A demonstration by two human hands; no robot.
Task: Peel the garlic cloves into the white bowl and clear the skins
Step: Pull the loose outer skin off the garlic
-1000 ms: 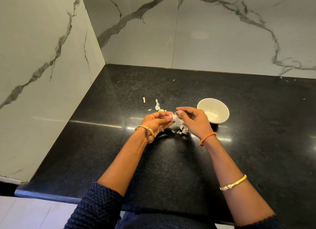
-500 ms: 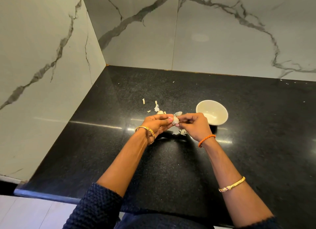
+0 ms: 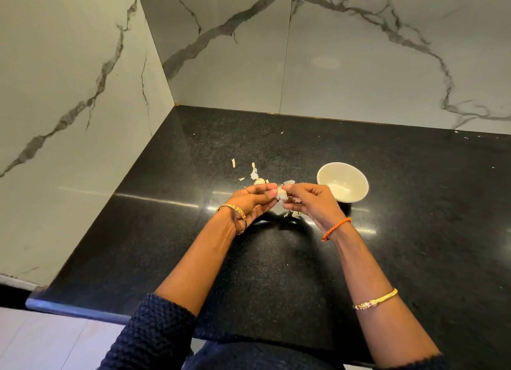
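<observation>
The black tabletop is filling the lower two thirds of the frame, glossy and throwing back streaks of light, so anything small dropped on it is likely to skid. The white bowl is sitting right of centre, just beyond the right hand; it looks rigid and stable, and what lies in it is too pale to make out.

The two forearms are reaching up from the bottom edge and converging at the middle of the frame, wrists bent slightly inward. The left hand is curling its fingers round the garlic clove and steadying it from the left. The right hand is pinching at the clove from the right — its fingers are bent in close, apparently on a flap of skin, though exactly which part they are gripping is too small to tell.

The clove is being held above the tabletop, between both hands, left of the bowl. It is probably light, firm and a little slick once bared — best gripped across its fat middle, with the peeling pull starting at the pointed tip or root end.

The garlic skins are lying under and beyond the hands, a few strips scattered toward upper centre; they look papery, weightless and brittle, so sweeping may be serving better than picking.
</observation>
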